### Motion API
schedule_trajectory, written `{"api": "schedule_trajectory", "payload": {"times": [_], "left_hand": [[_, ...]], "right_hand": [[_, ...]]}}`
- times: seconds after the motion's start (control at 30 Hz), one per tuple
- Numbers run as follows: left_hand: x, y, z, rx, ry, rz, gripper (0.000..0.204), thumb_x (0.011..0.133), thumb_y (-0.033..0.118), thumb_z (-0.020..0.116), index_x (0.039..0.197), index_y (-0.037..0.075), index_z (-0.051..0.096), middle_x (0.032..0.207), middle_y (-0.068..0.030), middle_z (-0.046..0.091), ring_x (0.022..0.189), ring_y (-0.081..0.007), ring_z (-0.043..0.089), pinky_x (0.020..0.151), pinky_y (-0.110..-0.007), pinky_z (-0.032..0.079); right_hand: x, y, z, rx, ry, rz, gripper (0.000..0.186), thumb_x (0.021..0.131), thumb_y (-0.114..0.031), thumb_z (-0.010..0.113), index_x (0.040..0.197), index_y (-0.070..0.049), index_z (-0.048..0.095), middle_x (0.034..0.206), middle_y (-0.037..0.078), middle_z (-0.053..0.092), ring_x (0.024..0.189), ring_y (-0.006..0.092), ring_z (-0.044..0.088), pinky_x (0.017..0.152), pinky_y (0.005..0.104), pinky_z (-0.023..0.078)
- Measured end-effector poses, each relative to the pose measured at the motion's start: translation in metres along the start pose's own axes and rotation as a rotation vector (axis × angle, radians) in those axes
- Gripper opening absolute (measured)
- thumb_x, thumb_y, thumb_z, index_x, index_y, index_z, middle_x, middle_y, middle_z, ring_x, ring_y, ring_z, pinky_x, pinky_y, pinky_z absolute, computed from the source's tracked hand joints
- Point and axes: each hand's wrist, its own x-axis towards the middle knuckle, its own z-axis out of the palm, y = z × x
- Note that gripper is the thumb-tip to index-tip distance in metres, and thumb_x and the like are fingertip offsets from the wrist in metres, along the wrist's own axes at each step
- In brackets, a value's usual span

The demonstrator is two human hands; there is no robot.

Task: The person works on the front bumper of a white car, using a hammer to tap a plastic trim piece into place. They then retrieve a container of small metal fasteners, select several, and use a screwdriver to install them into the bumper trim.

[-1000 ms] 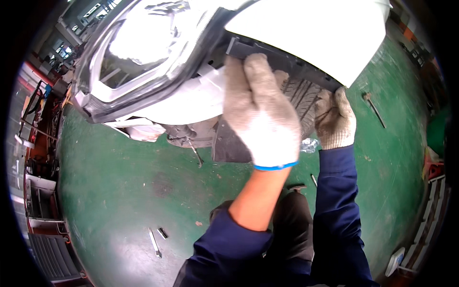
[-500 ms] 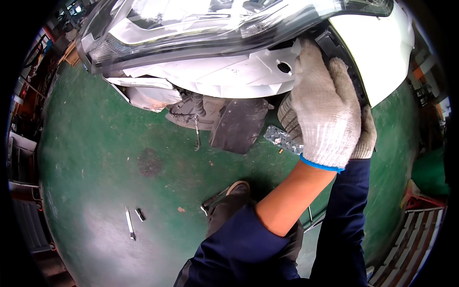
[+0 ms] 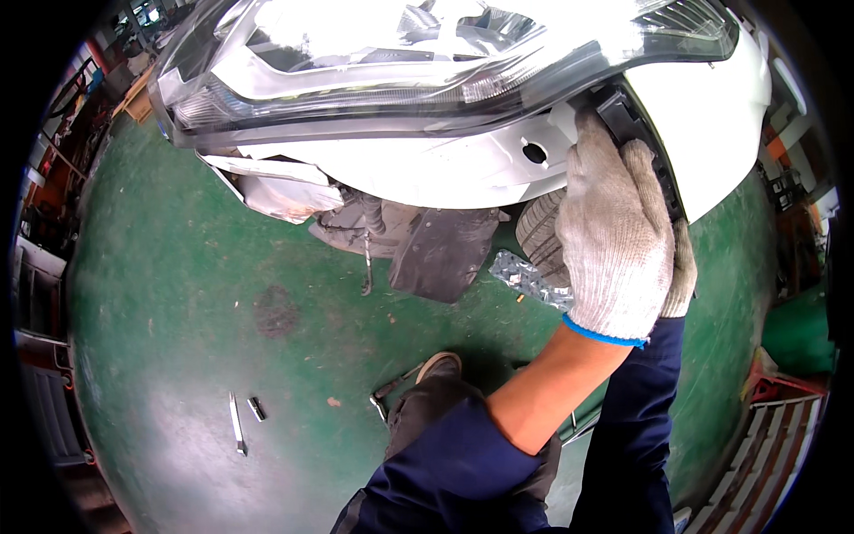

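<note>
A white car's front corner fills the top of the head view, with a large clear headlight [image 3: 382,80] and a white fender [image 3: 703,125]. Along the fender's inner edge runs a black plastic bracket [image 3: 617,114]. My left hand [image 3: 618,236], in a knitted off-white glove with blue cuff trim, reaches up to this bracket, thumb and fingers closed about its edge. The fingertips go partly out of sight beneath the headlight. Behind it is my right hand [image 3: 683,271], also gloved; its fingers are hidden by the left hand and the fender.
A tyre [image 3: 544,233] and a dark splash shield [image 3: 445,254] show under the body. A clear bag of small parts [image 3: 529,278] lies on the green floor. A thin silver tool [image 3: 237,425] and a socket [image 3: 256,408] lie at lower left. A slatted bench [image 3: 756,463] stands at right.
The view has shifted slightly, so the car and hands appear lower in it. Both hands keep to the same spot by the bracket, with little change in their grip.
</note>
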Motion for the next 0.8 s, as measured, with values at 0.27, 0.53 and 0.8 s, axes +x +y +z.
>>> {"api": "schedule_trajectory", "payload": {"times": [0.27,0.53,0.8], "left_hand": [[-0.006,0.011,0.010,0.126,-0.037,-0.090,0.024,0.106,0.018,0.049,0.110,-0.006,0.051,0.078,-0.0237,0.061,0.074,-0.0413,0.068,0.064,-0.049,0.053],[0.001,-0.007,0.004,0.149,0.029,0.042,0.024,0.106,0.018,0.047,0.108,-0.006,0.052,0.081,-0.0237,0.064,0.074,-0.0382,0.068,0.063,-0.046,0.053],[0.008,-0.015,-0.003,-0.069,-0.078,0.000,0.022,0.103,0.018,0.056,0.112,-0.003,0.054,0.078,-0.0137,0.064,0.067,-0.0200,0.063,0.064,-0.037,0.051]], "right_hand": [[-0.002,0.009,0.029,-0.056,-0.130,0.065,0.055,0.107,-0.027,0.046,0.153,0.003,0.040,0.154,0.021,0.048,0.141,0.0323,0.048,0.121,0.0448,0.035],[-0.007,0.001,0.018,-0.072,0.059,0.060,0.047,0.101,-0.027,0.061,0.140,-0.003,0.053,0.133,0.015,0.063,0.116,0.0274,0.061,0.100,0.0403,0.049],[0.003,-0.006,-0.016,-0.077,0.120,-0.001,0.023,0.101,-0.023,0.066,0.119,-0.009,0.066,0.102,0.005,0.073,0.085,0.0168,0.070,0.069,0.0303,0.059]]}}
